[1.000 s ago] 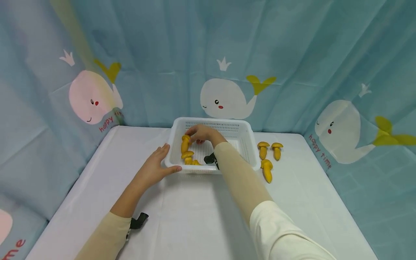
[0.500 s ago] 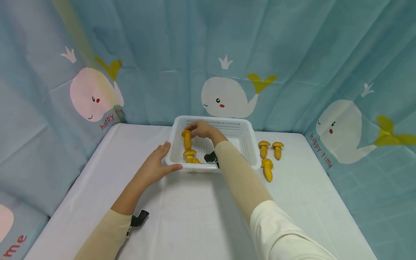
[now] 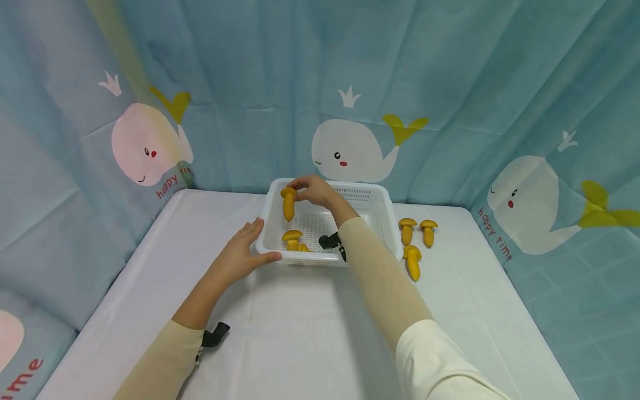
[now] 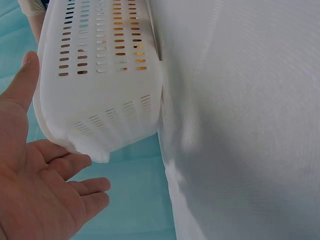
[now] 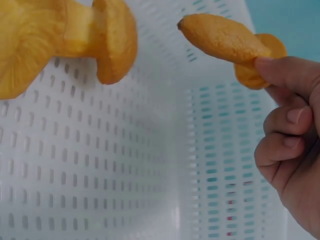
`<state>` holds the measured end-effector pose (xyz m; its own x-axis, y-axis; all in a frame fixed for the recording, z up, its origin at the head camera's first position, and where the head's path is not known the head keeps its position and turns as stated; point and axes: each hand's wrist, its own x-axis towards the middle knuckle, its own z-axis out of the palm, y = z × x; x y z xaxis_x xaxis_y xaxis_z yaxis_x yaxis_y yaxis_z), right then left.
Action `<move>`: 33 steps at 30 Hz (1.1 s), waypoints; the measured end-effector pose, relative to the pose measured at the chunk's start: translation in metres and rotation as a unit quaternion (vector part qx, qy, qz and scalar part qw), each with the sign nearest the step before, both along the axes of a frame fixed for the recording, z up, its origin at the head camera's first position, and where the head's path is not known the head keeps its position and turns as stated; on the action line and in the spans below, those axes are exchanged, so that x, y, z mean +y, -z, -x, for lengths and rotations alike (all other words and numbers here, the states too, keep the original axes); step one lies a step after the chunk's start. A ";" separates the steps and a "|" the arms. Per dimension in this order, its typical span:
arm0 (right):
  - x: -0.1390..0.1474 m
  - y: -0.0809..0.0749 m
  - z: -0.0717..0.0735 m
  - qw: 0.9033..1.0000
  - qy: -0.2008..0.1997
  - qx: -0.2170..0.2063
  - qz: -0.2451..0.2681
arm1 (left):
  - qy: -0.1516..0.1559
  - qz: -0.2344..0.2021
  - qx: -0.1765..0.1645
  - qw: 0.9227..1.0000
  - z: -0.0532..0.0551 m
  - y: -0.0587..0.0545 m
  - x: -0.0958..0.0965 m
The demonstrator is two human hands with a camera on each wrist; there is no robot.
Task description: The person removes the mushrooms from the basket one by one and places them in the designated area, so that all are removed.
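In the head view, my right hand (image 3: 316, 191) is over the left back part of a white perforated plastic basket (image 3: 390, 222). It pinches a yellow toy mushroom (image 3: 288, 206) near the cap, with the stem pointing down. The right wrist view shows thumb and forefinger on that mushroom (image 5: 225, 40), the other fingers curled. More yellow mushrooms (image 3: 291, 237) lie on the basket floor at the near left; they appear large as mushrooms (image 5: 117, 40) in the right wrist view. My left hand (image 3: 239, 258) rests at the basket's left front corner, thumb by the near rim, fingers extended along the left side.
Three yellow mushrooms (image 3: 412, 261) lie on the white-covered table (image 3: 300, 322) just right of the basket. A blue curtain (image 3: 240, 111) with whale prints stands behind and on both sides. Black wrist-camera mounts (image 3: 216, 335) stick out from the sleeves.
My right hand has lifted the pinched mushroom up from beside the others, toward the basket's back left rim. The left hand has stayed at the corner.
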<state>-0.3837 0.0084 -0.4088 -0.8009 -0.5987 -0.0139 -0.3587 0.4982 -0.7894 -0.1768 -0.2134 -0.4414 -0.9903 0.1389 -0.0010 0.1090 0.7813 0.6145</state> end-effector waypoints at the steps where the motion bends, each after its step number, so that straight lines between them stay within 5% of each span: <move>1: 0.002 -0.003 -0.002 1.000 0.001 0.002 0.002 | 0.000 -0.002 -0.001 1.000 0.000 0.000 0.000; 33: 0.045 -0.066 -0.070 0.995 0.021 0.096 0.015 | 0.003 -0.010 -0.014 1.000 -0.003 -0.005 0.001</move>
